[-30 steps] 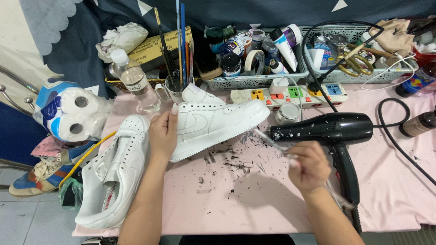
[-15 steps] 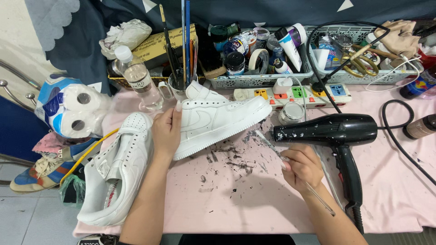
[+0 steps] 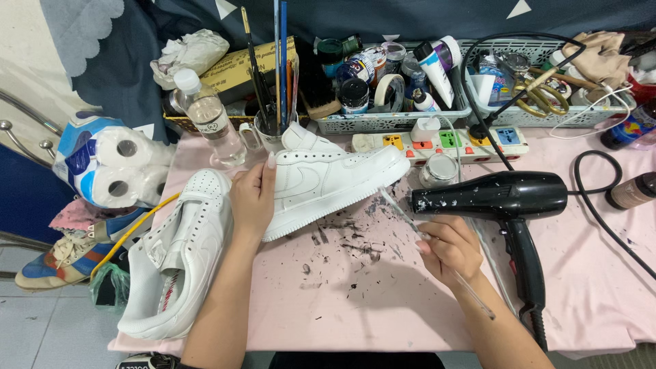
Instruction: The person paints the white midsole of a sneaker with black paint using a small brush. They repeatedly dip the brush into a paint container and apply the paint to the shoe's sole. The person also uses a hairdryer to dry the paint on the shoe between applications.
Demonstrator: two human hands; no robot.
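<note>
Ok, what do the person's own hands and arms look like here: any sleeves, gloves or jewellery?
Both forearms are bare up to the bottom edge of the picture, with no sleeves in view. The left hand and right hand wear no gloves, and no rings, watch or bracelets show. The nails on the left hand's fingers look fairly long and pale.

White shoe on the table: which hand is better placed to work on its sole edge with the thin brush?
Probably the right hand: it holds the thin brush, whose tip is near the white shoe sole. The left hand steadies the shoe's heel.
</note>
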